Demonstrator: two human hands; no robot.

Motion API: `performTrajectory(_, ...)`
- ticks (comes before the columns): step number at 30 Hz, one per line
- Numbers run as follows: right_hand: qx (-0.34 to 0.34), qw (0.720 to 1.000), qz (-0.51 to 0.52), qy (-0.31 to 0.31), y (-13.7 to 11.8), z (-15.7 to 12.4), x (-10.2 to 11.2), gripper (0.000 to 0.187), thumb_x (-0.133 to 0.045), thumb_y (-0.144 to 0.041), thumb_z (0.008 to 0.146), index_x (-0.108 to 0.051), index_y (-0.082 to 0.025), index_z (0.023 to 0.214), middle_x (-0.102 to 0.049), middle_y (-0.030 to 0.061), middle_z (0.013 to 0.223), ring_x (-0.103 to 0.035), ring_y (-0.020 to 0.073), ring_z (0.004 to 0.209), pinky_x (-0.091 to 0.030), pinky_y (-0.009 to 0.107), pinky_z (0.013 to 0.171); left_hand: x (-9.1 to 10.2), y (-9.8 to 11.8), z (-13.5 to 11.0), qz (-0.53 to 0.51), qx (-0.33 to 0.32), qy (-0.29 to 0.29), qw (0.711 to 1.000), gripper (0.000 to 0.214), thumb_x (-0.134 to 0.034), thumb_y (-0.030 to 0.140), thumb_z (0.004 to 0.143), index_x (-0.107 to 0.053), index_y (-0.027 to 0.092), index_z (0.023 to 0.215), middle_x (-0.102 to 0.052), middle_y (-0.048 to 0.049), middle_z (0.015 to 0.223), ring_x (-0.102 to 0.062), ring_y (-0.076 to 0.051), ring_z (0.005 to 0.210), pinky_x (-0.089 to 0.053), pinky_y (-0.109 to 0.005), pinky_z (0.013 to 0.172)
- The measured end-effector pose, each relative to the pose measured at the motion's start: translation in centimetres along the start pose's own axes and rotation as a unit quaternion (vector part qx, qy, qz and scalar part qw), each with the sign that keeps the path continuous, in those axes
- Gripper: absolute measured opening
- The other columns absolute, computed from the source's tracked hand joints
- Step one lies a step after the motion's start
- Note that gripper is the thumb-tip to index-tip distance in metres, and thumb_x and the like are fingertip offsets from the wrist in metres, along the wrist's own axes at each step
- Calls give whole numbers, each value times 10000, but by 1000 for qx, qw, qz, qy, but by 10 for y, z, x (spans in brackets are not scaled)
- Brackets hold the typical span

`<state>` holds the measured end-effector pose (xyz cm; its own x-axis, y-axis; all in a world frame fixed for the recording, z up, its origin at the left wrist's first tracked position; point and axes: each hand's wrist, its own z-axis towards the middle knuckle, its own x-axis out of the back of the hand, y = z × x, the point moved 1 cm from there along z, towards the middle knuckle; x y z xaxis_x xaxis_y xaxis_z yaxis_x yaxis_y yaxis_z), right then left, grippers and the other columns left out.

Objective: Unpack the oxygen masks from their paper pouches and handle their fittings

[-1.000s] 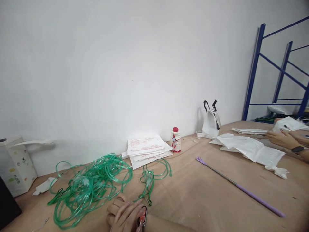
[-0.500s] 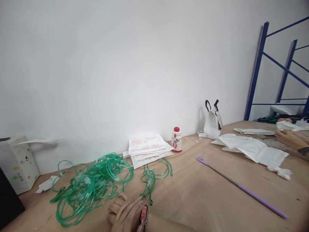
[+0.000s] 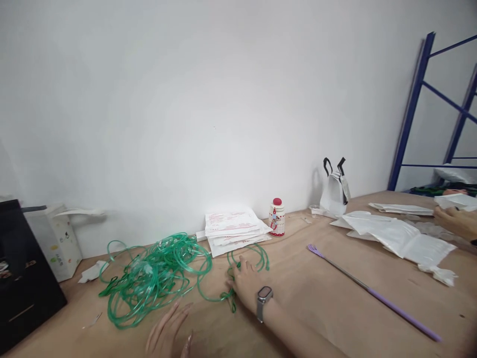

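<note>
My right hand (image 3: 244, 279), with a grey watch on its wrist, reaches forward onto a small loop of green tubing (image 3: 249, 258) lying in front of a stack of white printed pouches (image 3: 233, 229). Its fingers curl on the tubing at the loop's left side. My left hand (image 3: 167, 334) hovers low over the wooden table (image 3: 320, 303) at the bottom edge, with its fingers spread and nothing in it. It is just below a big tangle of green tubing (image 3: 154, 273).
A small red-capped bottle (image 3: 277, 217) stands beside the pouches. A long purple-handled rod (image 3: 372, 291) lies to the right. White bags (image 3: 395, 236) and another person's hand (image 3: 452, 220) are far right. A black box (image 3: 22, 278) sits at the left, a blue rack (image 3: 417, 99) behind.
My two hands were stacked together at the bottom edge. The right one has now stretched forward to the small tubing loop, and the left lies open. The view has turned slightly left.
</note>
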<state>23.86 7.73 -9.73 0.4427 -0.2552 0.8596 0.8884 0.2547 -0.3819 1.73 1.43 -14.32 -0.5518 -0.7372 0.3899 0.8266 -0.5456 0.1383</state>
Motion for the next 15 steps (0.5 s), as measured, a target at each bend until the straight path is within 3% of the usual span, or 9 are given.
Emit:
performTrajectory(4, -17, 991, 135, -11, 16, -11, 6, 190, -509, -88, 783, -660, -114, 895, -558, 157, 1044, -527, 269, 1010, -392, 394, 893, 10, -8, -7, -63, 76, -29, 995, 313, -356, 383, 896, -537, 228, 1099, -649, -76, 1072, -611, -223, 1007, -518, -380, 815)
performTrajectory(6, -22, 975, 220, -23, 14, -17, 6, 146, -528, -147, 788, -660, -115, 840, -588, 120, 953, -560, 229, 912, -429, 349, 829, 10, -8, -9, -90, 99, -26, 991, 324, -368, 398, 893, -528, 228, 1117, -652, -72, 1051, -617, -222, 985, -519, -386, 816)
performTrajectory(10, -31, 920, 386, -60, -5, -31, 5, 350, -485, -412, 851, -642, -112, 939, -647, 100, 874, -606, 207, 816, -472, 327, 720, 8, -6, -14, -149, 124, -4, 981, 292, -438, 414, 873, -540, 235, 1080, -660, -58, 948, -651, -183, 786, -551, -296, 628)
performTrajectory(12, -37, 850, 516, -105, -19, -41, 6, 364, -595, -428, 786, -632, -144, 1011, -660, 87, 945, -614, 194, 870, -467, 316, 772, 9, -5, -15, -173, 125, -7, 977, 293, -506, 414, 840, -537, 233, 1069, -648, -49, 895, -641, -167, 705, -542, -270, 559)
performTrajectory(15, -88, 675, 707, -194, -37, -55, 7, 405, -802, -245, 584, -668, -167, 959, -659, 56, 975, -618, 159, 875, -437, 282, 834, 12, -3, -14, -182, 124, -45, 974, 350, -588, 453, 777, -548, 226, 1041, -636, -42, 855, -627, -157, 640, -535, -259, 514)
